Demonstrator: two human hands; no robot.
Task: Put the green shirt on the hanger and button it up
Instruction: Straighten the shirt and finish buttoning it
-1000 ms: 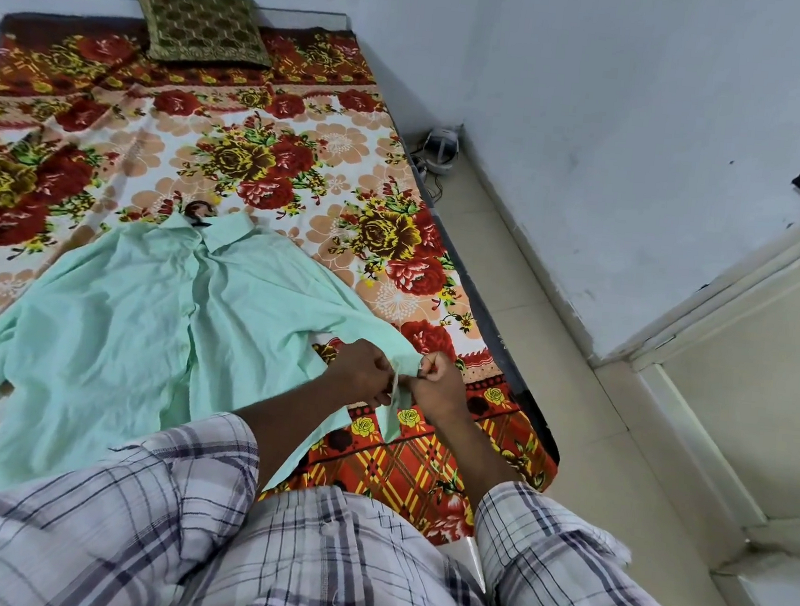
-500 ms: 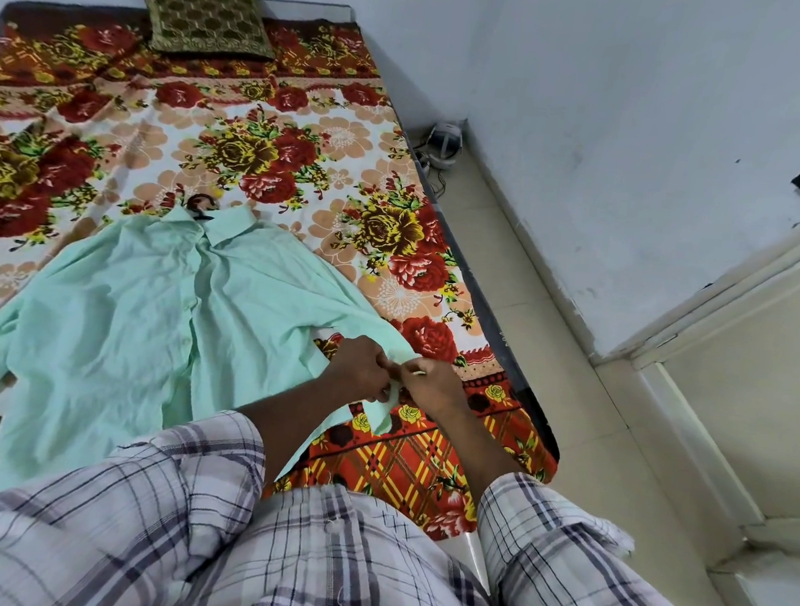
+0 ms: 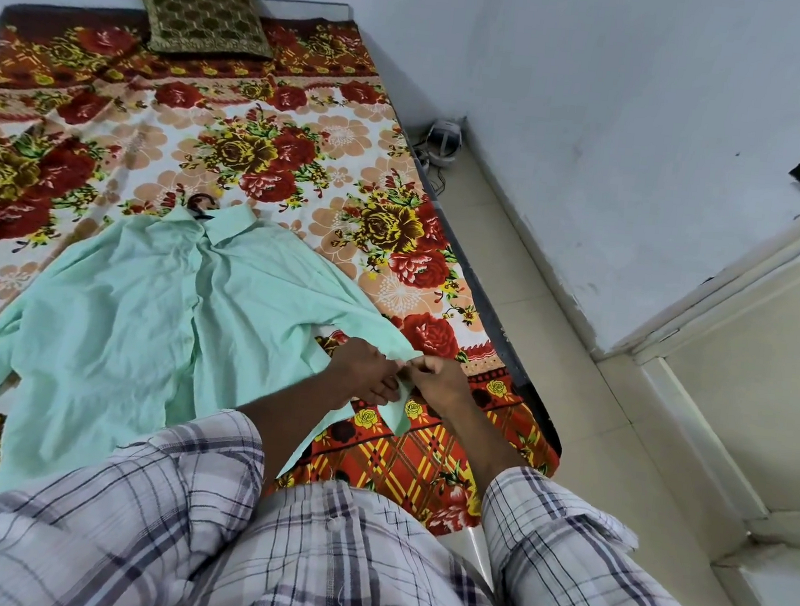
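Observation:
The pale green shirt (image 3: 133, 316) lies flat, front up, on the flowered bed. A dark hanger hook (image 3: 200, 203) sticks out of its collar; the rest of the hanger is hidden inside the shirt. The right sleeve runs down to the sleeve cuff (image 3: 400, 405) near the bed's front right corner. My left hand (image 3: 364, 372) and my right hand (image 3: 439, 380) meet at that cuff, each pinching its cloth with curled fingers. The cuff's button is hidden between my fingers.
The bed (image 3: 497, 439) with a red and yellow flowered sheet fills the left. A brown patterned cushion (image 3: 201, 17) lies at its head. A white device with cables (image 3: 445, 141) sits on the tiled floor by the wall. A door frame (image 3: 698, 429) stands at right.
My hands stayed at the cuff and drew closer together, fingers working on the cloth. The cuff's tip now hangs below my hands. The view shifted slightly.

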